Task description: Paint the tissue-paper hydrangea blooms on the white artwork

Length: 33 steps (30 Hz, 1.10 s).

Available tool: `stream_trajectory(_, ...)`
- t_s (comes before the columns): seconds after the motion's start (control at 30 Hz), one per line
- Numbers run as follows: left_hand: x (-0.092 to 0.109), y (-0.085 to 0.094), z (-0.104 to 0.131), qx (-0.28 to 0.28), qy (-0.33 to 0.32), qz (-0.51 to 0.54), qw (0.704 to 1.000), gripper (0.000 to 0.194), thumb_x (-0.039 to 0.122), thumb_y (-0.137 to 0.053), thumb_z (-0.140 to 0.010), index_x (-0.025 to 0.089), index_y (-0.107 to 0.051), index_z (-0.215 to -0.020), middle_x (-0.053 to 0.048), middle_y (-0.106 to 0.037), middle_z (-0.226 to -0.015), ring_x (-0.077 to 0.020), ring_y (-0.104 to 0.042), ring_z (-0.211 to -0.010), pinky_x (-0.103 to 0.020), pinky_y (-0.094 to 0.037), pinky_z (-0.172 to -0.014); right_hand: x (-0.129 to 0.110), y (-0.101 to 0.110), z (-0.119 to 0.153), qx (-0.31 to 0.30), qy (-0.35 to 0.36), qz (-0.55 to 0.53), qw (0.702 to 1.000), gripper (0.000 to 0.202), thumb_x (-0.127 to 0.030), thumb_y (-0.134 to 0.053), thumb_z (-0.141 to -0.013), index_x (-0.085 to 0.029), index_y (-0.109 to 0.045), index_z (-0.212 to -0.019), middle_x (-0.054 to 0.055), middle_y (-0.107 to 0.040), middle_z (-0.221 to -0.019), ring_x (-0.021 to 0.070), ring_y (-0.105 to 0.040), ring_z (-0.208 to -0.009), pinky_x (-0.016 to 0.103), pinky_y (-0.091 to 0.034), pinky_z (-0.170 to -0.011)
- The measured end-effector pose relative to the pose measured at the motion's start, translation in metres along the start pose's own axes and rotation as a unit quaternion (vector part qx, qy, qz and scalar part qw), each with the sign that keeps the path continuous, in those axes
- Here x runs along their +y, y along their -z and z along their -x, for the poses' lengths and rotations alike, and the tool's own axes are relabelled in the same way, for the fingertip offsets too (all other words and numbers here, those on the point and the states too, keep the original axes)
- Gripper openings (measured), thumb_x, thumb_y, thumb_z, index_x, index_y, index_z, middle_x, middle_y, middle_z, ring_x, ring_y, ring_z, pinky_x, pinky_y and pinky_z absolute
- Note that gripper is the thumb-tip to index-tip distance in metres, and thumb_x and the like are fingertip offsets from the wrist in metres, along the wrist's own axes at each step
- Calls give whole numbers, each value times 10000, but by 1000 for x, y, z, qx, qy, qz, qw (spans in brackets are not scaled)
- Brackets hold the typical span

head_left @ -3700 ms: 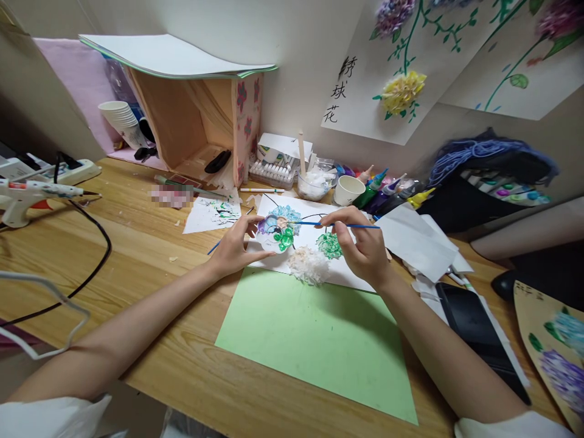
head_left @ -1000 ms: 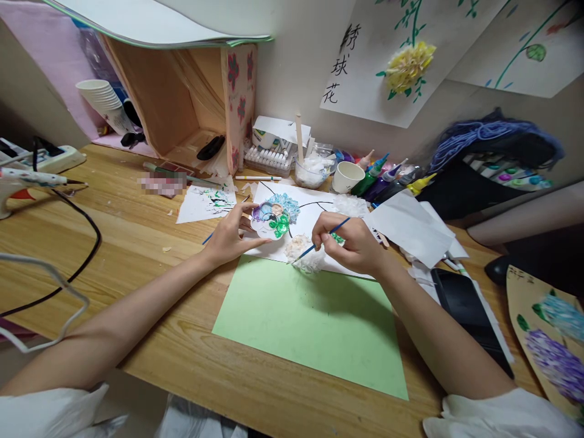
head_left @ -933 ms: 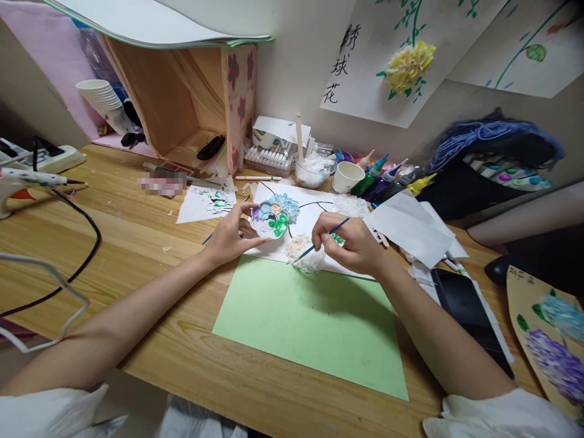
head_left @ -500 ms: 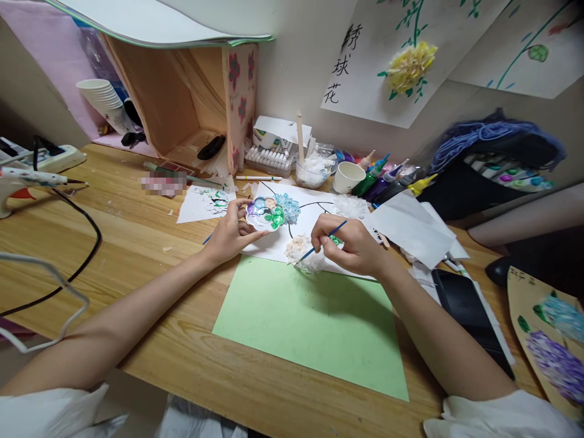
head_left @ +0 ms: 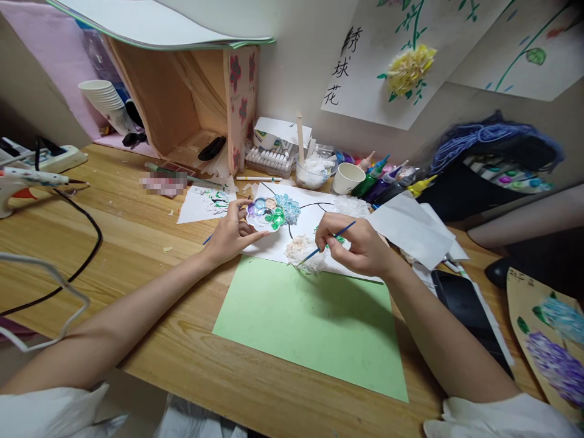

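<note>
My left hand (head_left: 230, 234) grips the edge of a small white paint palette (head_left: 260, 223) with purple, blue, peach and green paint in its wells. A thin blue paintbrush (head_left: 336, 234) is pinched in my right hand (head_left: 353, 243). The brush tip meets the lower part of a whitish, peach-tinted tissue-paper flower (head_left: 301, 250). That flower sits on a white paper (head_left: 260, 248) with black stem lines. A light-blue flower (head_left: 287, 208) and another white one (head_left: 352, 205) are on the same paper, which overlaps a green sheet (head_left: 305, 328).
Behind the paper stand a paper cup (head_left: 349, 177), a tub of white scraps (head_left: 314, 170) and paint bottles (head_left: 378, 176). A phone (head_left: 469, 316) lies right, a glue gun (head_left: 31, 182) left. An open box (head_left: 182, 103) stands at the back.
My right hand and the paintbrush have shifted slightly to the right, the tip still at the whitish flower. My left hand holds the palette in the same place.
</note>
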<state>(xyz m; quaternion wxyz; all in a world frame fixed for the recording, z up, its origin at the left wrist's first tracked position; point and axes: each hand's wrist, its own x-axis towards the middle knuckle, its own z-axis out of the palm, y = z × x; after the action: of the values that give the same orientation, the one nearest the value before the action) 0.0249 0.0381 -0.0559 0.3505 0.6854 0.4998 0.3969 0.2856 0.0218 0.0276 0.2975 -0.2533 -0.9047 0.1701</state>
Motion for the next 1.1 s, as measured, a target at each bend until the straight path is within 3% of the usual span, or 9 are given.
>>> stream_trajectory(0.2,0,0,0,0,-3,3,1000,730,457,-770,-681,207,-338,-1214,-50,-661,-974,-152,-681,-584,-249,-539,-511,3,0,2,32,-6,-22,999,167,-84,-424,-793,-193,-535,-731,8,-570,-673,125,-520,-612,267,-426,-597)
stream_trajectory(0.4,1,0,2,-9,-44,10,999,721,453,-773,-686,209,-339,-1208,-49,-655,-974,-144,-676,-592,-258,-557,-532,7,-5,4,185,-40,-68,980,184,-176,-430,-906,-210,-609,-878,36,-639,-787,171,-586,-737,318,-461,-669)
stream_trajectory(0.47,0,0,3,-11,-70,-2,997,704,435,-774,-697,214,-345,-1210,-39,-639,-988,-129,-674,-618,-244,-557,-546,7,-6,4,205,-43,-68,975,200,-196,-431,-923,-222,-630,-921,44,-666,-844,184,-598,-786,331,-470,-691)
stream_trajectory(0.83,-8,0,5,-8,-136,-50,989,708,386,-779,-717,235,-345,-1255,-80,-543,-1202,-102,-655,-746,-222,-578,-611,8,-13,0,140,-18,39,989,218,-140,-450,-912,-231,-627,-1002,48,-692,-909,188,-620,-839,343,-483,-756)
stream_trajectory(1.1,-4,1,5,-13,-129,-46,991,697,402,-770,-722,231,-345,-1248,-53,-577,-1120,-100,-649,-713,-228,-576,-603,7,-11,0,148,-21,29,988,215,-158,-445,-918,-223,-641,-979,51,-695,-898,189,-622,-838,349,-484,-763)
